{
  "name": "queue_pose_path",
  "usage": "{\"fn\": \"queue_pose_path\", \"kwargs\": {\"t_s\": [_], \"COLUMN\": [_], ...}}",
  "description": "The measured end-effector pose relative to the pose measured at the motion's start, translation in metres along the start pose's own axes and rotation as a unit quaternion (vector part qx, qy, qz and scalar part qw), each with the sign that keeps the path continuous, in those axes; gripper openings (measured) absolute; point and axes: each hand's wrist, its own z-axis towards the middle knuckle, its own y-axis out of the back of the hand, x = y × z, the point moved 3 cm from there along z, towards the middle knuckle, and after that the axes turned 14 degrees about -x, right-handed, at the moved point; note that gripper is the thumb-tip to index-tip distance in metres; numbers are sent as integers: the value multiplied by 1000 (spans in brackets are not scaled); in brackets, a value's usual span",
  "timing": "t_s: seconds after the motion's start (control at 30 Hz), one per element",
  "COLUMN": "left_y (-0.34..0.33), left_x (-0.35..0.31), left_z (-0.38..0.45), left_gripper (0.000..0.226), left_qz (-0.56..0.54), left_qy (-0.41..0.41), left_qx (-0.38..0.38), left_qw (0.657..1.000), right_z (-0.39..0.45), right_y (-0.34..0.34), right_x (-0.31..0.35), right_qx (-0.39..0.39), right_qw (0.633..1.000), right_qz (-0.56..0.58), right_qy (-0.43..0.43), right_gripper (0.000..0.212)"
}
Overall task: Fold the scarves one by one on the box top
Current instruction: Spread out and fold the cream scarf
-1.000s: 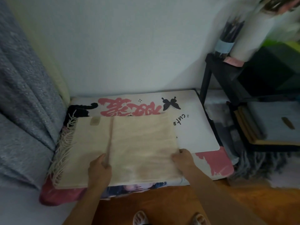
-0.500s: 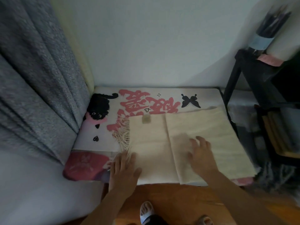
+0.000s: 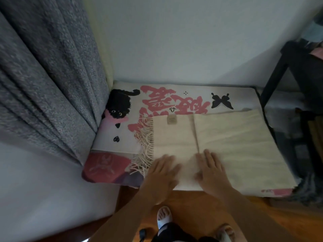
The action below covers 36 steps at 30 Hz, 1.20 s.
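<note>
Since half a second ago, sliding closer together: both hands now lying side by side on the near part of the scarf, the right one drawn leftward from the upper layer's middle, the left one shifted right off the fringe.

Hanging down the left side, a grey curtain, brushing the box's left edge. Standing against the white wall, the box top, printed with pink characters, a black cat and a black butterfly. Covering the box top's right and near portion, the cream scarf, lying flat in folded layers, one fold edge running front to back near its middle, a small label sitting near the far edge. Spilling from the scarf's left end, a fringe, trailing over the box's front-left corner. Standing at the right, a black shelf, blurred.

Pressing flat on the scarf's near-left layer, the left hand, fingers straight and spread, gripping nothing. Resting just beside it across the fold edge, the right hand, fingers likewise straight, holding nothing.

Showing below on the wooden floor, a foot in a white sandal.
</note>
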Motion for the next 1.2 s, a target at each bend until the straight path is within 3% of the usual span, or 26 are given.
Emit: {"fn": "queue_pose_path", "kwargs": {"t_s": [0.1, 0.17, 0.23, 0.27, 0.33, 0.4, 0.43, 0.5, 0.57, 0.73, 0.83, 0.93, 1.03, 1.13, 1.2], "left_y": [-2, 7, 19, 27, 46, 60, 61, 51, 42, 29, 24, 37, 51, 50, 42], "left_x": [52, 89, 109, 108, 83, 42, 22, -1, -7, -12, -19, -17, -17, -21, -19], "left_z": [-41, -77, -105, -111, -105, -82, -68, -46, -34, -40, -41, -39, -48, -59, -62], "left_gripper": [64, 69, 63, 56, 34, 6, 7, 15, 28, 49, 45, 25, 21, 19, 16], "left_qz": [44, 37, 27, 34, 14, -87, -137, -192, -219, -257, -301, -307, -266, -230, -208], "left_qy": [229, 419, 538, 546, 516, 467, 460, 503, 568, 659, 673, 667, 651, 646, 638], "left_qx": [-51, -36, -59, -86, -120, -92, -57, 25, 37, 16, 27, -33, -98, -94, -52], "left_qw": [971, 907, 840, 832, 848, 875, 876, 842, 793, 706, 675, 678, 704, 722, 740], "right_z": [4, 3, 2, 2, 2, 1, 0, -5, -10, -8, -4, -3, -2, -4, -4], "right_y": [0, 0, 1, 1, 0, 2, 6, 11, 16, 19, 22, 26, 30, 30, 27], "right_x": [-4, -4, -2, -2, 0, 2, 2, 1, -3, -10, -9, -11, -14, -11, -9], "right_qx": [22, 12, 7, 15, 31, 20, -2, -74, -121, -56, -32, -13, -20, -29, -28], "right_qw": [1000, 1000, 1000, 1000, 999, 1000, 1000, 995, 989, 985, 981, 976, 971, 976, 981], "right_qz": [-10, -6, 0, -2, -9, 7, 26, 54, 29, 23, 58, 93, 129, 128, 113], "right_qy": [-1, 0, 0, -1, -2, -5, -11, -38, -82, -160, -184, -197, -200, -175, -155], "right_gripper": [77, 77, 77, 77, 78, 78, 77, 74, 71, 62, 62, 62, 63, 60, 59]}}
